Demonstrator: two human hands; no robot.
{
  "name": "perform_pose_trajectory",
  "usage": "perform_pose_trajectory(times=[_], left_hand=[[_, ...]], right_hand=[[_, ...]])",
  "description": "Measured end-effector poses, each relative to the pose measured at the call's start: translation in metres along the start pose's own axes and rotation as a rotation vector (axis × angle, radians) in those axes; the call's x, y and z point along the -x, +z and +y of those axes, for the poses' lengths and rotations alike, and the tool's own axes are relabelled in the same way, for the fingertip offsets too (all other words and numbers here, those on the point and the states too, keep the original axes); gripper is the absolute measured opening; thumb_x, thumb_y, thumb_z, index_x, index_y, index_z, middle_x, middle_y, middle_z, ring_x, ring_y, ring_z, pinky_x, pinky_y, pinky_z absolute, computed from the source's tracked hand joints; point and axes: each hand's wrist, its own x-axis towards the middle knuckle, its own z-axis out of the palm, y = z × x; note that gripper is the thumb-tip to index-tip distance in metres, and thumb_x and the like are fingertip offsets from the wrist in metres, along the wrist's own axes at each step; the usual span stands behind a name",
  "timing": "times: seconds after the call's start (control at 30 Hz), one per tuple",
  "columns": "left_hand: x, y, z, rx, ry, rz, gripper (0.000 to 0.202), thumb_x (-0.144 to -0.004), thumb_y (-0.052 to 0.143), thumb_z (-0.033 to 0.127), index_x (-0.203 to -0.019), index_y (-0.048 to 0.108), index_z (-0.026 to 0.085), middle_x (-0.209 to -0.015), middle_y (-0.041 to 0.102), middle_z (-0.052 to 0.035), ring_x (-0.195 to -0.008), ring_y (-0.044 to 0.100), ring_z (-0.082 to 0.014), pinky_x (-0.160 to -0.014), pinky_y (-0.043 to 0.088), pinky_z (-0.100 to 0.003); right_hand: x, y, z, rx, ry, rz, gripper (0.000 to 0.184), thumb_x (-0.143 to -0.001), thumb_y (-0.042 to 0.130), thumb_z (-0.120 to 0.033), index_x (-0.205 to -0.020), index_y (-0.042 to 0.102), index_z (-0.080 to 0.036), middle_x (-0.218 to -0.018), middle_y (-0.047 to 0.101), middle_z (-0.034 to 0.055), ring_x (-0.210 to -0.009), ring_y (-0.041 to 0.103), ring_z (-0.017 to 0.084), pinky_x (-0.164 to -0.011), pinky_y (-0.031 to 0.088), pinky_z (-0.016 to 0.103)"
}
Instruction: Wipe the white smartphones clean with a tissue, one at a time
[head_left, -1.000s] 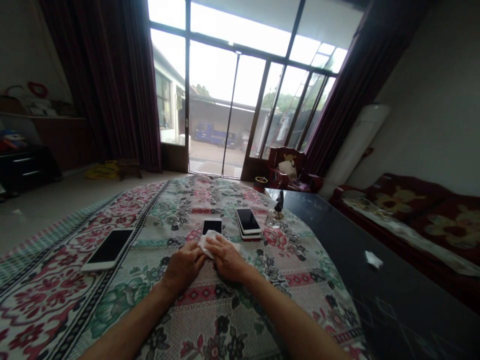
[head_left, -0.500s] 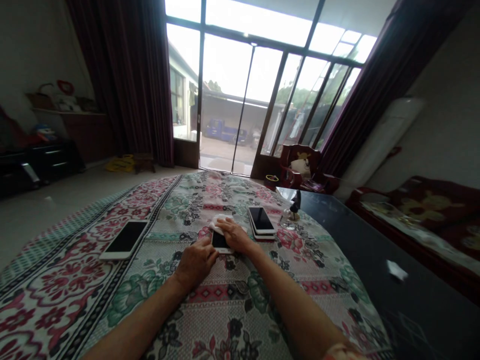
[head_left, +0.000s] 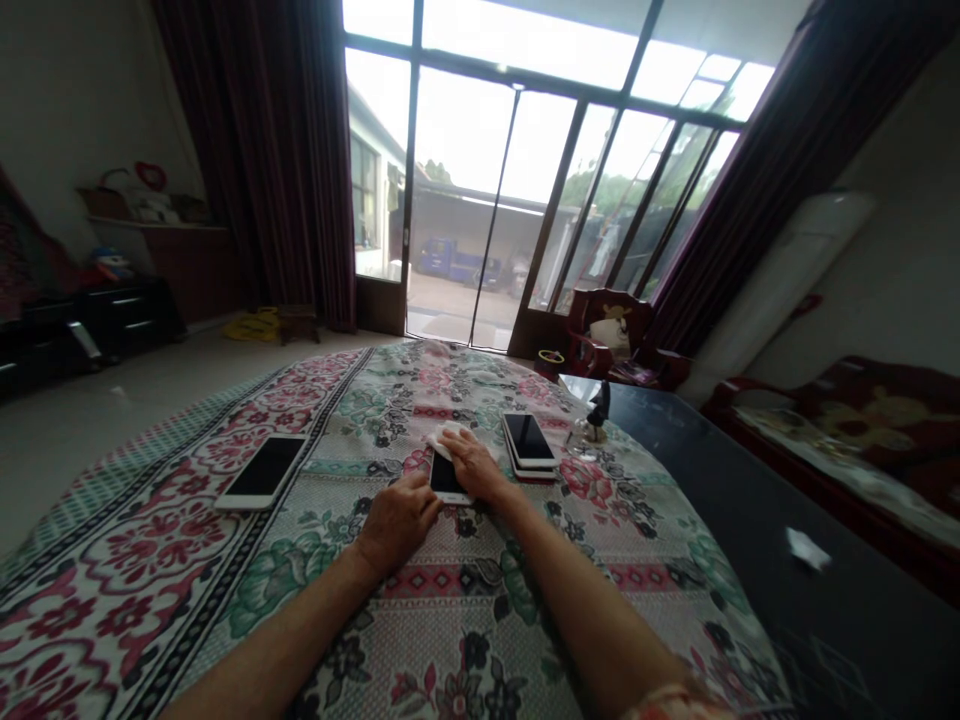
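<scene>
A person's two bare hands worked over a white-framed phone (head_left: pixel 452 496) with a dark screen, lying flat near the middle of a round bench (head_left: pixel 517 640) covered by a floral cloth in pink, green and grey. Every other place here is given from that phone, as the wearer saw it.

At the phone's upper end, the right hand (head_left: pixel 474 467) lay palm down, its fingers stretched out close together over a crumpled white tissue (head_left: pixel 437 440), which touched the screen; whether the fingers also pinched the tissue could not be told. At the phone's lower left corner, the left hand (head_left: pixel 399 517) was half curled, its finger ends touching the edge; whether it gripped there was hidden.

Just to the right of the phone, and apart from it, sat a stack of phones (head_left: pixel 530 442), the top one white with a black screen. Farther right stood a small black figurine (head_left: pixel 599 402) with something clear beside it, too blurred to name. Well to the left of the phone, a larger white phone (head_left: pixel 264 474) lay aslant, its dark screen upward.

Far to the phone's right stretched a dark, glossy tabletop (head_left: pixel 701 470) bearing a crumpled scrap of white paper (head_left: pixel 808 549). Well beyond the phone rose tall glass doors (head_left: pixel 461 200) between dark purple curtains (head_left: pixel 277 160), with daylight outside.
</scene>
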Motion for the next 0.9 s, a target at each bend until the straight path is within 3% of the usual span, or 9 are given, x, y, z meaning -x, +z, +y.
perform_pose_trajectory(times=[0.2, 0.43, 0.67, 0.9], left_hand=[[0.001, 0.000, 0.002, 0.012, -0.005, 0.014, 0.024, -0.092, 0.053, 0.020, -0.073, 0.068, 0.017, -0.084, 0.065, -0.0055, -0.082, 0.063, -0.0176, -0.076, 0.048, -0.028], [0.002, -0.002, 0.002, -0.007, -0.009, -0.025, 0.021, -0.093, 0.052, 0.023, -0.081, 0.069, 0.019, -0.085, 0.066, -0.0050, -0.083, 0.062, -0.0174, -0.075, 0.048, -0.027], [0.001, -0.003, 0.002, 0.040, -0.003, -0.013, 0.018, -0.091, 0.054, 0.020, -0.083, 0.070, 0.020, -0.090, 0.068, -0.0053, -0.086, 0.063, -0.0180, -0.079, 0.048, -0.028], [0.000, -0.002, 0.001, -0.012, 0.007, -0.016, 0.027, -0.092, 0.051, 0.020, -0.069, 0.066, 0.018, -0.081, 0.063, -0.0045, -0.079, 0.061, -0.0170, -0.073, 0.047, -0.028]], right_hand=[[0.044, -0.014, -0.021, -0.022, -0.148, -0.021, 0.042, -0.095, 0.036, -0.016, -0.130, 0.058, -0.023, -0.141, 0.052, 0.0051, -0.135, 0.039, 0.021, -0.112, 0.034, 0.044], [0.082, -0.023, -0.043, -0.025, -0.165, -0.072, 0.046, -0.091, 0.039, -0.011, -0.133, 0.054, -0.020, -0.143, 0.049, 0.0070, -0.136, 0.038, 0.022, -0.116, 0.027, 0.045], [0.064, -0.027, -0.040, -0.060, -0.218, -0.064, 0.040, -0.093, 0.037, -0.011, -0.122, 0.062, -0.024, -0.134, 0.058, 0.0028, -0.124, 0.049, 0.018, -0.110, 0.035, 0.037], [0.029, -0.017, -0.026, -0.043, -0.177, 0.000, 0.040, -0.094, 0.037, -0.010, -0.122, 0.063, -0.023, -0.132, 0.059, 0.0023, -0.124, 0.048, 0.017, -0.108, 0.038, 0.032]])
